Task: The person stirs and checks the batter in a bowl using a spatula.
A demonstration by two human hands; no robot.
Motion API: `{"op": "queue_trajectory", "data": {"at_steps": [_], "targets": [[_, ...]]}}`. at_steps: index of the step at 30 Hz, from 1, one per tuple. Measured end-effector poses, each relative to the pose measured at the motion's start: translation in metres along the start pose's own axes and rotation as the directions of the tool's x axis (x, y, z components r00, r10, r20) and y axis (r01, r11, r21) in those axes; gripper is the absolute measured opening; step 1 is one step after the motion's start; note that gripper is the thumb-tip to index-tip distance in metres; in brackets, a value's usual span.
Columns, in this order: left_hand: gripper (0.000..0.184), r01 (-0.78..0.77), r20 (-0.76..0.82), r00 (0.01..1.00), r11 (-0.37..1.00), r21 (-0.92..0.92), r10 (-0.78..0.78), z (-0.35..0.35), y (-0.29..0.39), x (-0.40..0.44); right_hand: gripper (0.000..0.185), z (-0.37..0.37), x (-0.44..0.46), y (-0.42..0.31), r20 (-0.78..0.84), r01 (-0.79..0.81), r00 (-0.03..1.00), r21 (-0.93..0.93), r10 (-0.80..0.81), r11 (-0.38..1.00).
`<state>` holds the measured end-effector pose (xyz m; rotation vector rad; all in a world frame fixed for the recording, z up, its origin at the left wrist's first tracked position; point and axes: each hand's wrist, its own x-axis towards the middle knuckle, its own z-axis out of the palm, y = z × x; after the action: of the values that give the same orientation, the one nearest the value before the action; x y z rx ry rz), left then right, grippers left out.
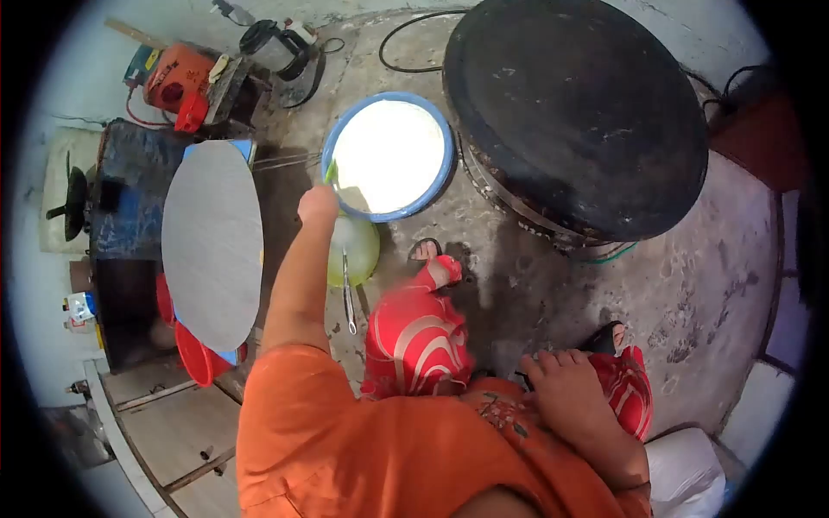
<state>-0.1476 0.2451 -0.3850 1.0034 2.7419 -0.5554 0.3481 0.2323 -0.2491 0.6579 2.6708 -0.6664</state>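
My left hand [318,205] is closed around a slim green handle [331,171] at the near-left rim of a blue basin [448,164]. Bright white liquid [389,155] fills this basin; what is on the handle's far end cannot be made out. Just below the hand stands a yellow-green bowl [367,263], with a long metal utensil handle [348,298] sticking out toward me. My right hand [561,384] holds nothing and rests on my right leg, its fingers stretched out and slightly apart.
A large round black griddle [579,112] stands at the right. At the left are a grey oval surface [212,246], a red bucket [194,358] and a dark table [129,198]. Farther back are an orange device [177,78] and a dark jug [272,47].
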Motion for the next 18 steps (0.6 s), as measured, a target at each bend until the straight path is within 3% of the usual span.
{"op": "queue_trajectory", "data": {"at_steps": [4,6,7,11,13,14,16,18], "targets": [[0.028,0.1,0.077,0.993,0.989,-0.112,-0.091,0.003,0.014,-0.017,0.048,-0.001,-0.003,0.001,0.005,0.0,1.0,-0.005,0.0,1.0],[0.028,0.109,0.103,0.989,0.992,-0.067,-0.102,0.008,0.021,-0.022,0.047,-0.002,-0.005,-0.001,-0.011,0.004,1.0,-0.002,-0.004,1.0],[0.028,0.145,0.098,0.987,0.977,-0.154,-0.131,0.009,0.023,-0.029,0.046,-0.002,-0.005,-0.001,-0.024,0.01,1.0,-0.002,-0.01,1.0],[0.028,0.107,0.112,0.99,0.972,-0.21,-0.085,0.02,0.033,-0.051,0.044,0.002,-0.007,-0.004,-0.001,0.006,1.0,0.017,-0.006,1.0],[0.028,0.065,0.174,0.984,0.974,-0.219,-0.027,0.027,0.036,-0.051,0.048,0.005,-0.009,-0.003,0.016,-0.005,1.0,-0.061,0.006,0.998],[0.028,0.06,0.173,0.985,0.973,-0.221,-0.022,0.032,0.036,-0.056,0.048,0.005,-0.009,-0.003,0.015,-0.01,1.0,-0.062,0.01,0.998],[0.029,0.215,0.06,0.976,0.913,-0.345,-0.208,0.027,0.035,-0.08,0.049,0.006,-0.008,-0.004,0.011,-0.012,1.0,-0.083,0.013,0.996],[0.033,0.171,-0.009,0.983,0.93,-0.324,-0.184,0.044,0.027,-0.09,0.047,0.005,-0.009,-0.005,0.004,-0.02,1.0,-0.065,0.02,0.998]]}}
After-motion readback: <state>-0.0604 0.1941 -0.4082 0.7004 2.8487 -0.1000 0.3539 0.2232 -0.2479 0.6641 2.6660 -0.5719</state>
